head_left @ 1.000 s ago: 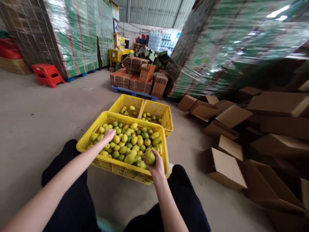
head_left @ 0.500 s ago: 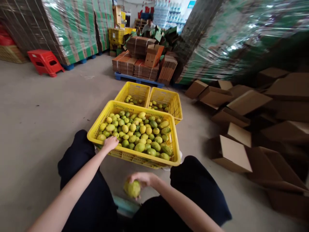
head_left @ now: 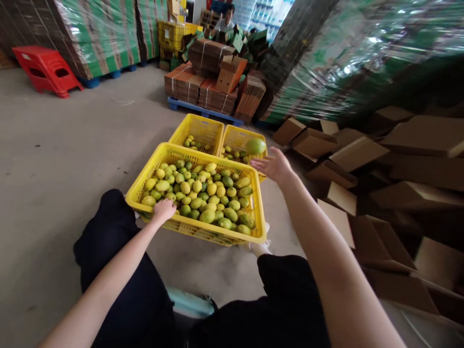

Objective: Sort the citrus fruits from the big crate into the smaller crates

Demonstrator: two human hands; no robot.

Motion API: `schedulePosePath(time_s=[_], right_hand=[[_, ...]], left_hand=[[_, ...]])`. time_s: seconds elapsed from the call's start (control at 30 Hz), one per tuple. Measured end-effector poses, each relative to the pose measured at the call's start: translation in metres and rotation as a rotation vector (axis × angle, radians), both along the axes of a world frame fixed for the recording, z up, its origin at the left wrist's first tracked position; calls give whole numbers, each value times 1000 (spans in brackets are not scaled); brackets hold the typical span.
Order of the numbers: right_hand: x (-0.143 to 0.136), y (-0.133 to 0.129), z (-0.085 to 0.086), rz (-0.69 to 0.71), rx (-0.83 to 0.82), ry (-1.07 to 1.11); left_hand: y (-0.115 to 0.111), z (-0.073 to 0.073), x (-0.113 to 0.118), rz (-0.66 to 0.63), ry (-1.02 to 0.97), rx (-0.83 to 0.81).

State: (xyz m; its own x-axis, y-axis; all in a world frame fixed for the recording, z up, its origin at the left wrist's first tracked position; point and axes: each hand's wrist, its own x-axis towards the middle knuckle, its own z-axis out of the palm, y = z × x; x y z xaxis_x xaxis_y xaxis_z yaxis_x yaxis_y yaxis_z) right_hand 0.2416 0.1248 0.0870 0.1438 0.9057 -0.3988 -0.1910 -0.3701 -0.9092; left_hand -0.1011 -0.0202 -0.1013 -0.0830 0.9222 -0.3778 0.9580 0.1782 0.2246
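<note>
Right in front of me a yellow crate (head_left: 261,212) holds many lemons (head_left: 213,199), some yellow and some green. My left hand (head_left: 165,210) is closed over its near rim, left of the middle; the fingertips are hidden. Farther out, my right hand (head_left: 273,165) is stretched forward with its fingers apart and nothing in them. A green-yellow lemon (head_left: 255,146) is in the air just beyond those fingers, over the rear right crate (head_left: 241,133). The rear left crate (head_left: 199,124) stands beside it. Both rear crates have some lemons in the bottom.
Open cardboard boxes (head_left: 340,169) lie piled on the right. Flattened cartons (head_left: 184,84) are stacked on a blue pallet (head_left: 206,111) ahead, with a person (head_left: 226,21) behind them. A red stool (head_left: 47,70) stands at the left, near wrapped pallet stacks (head_left: 103,36).
My right hand has swung up and forward from between my knees and let go of the lemon, which is now airborne. My left hand has stayed at the crate's rim.
</note>
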Motion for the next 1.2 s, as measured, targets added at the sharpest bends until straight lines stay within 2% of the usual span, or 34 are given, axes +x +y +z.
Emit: schedulePosePath(time_s=[0.03, 0.1, 0.23, 0.33, 0.4, 0.47, 0.6, 0.77, 0.9, 0.97, 1.07, 1.2], right_hand=[[5, 7, 0, -78, 65, -24], [9, 5, -12, -77, 108, -137], [-1, -44, -70, 180, 20, -370], [-7, -85, -115, 278, -40, -498], [-7, -102, -137, 323, -55, -581], [-4, -105, -153, 339, -46, -664], [0, -77, -171, 282, 21, -814], [-1, -10, -186, 229, 76, -933], [-13, 33, -206, 221, 18, -962], [-21, 43, -217, 186, -24, -950], [-31, 44, -229, 76, -44, -898], [-31, 36, -229, -50, -6, -672]], left_hand=[[0, 0, 0, 2, 0, 0], [0, 1, 0, 7, 0, -3], [0, -2, 1, 17, -10, -5], [1, -5, 2, 32, -29, -15], [3, -6, 2, 61, -34, -29], [4, -6, 4, 99, -29, -37], [3, -1, 10, 148, -14, -16], [0, 2, 17, 185, -8, 39], [-2, -1, 22, 217, -17, 56], [-2, -2, 25, 234, -10, 47], [-1, 0, 28, 227, -7, 24], [1, 5, 28, 212, -16, 2]])
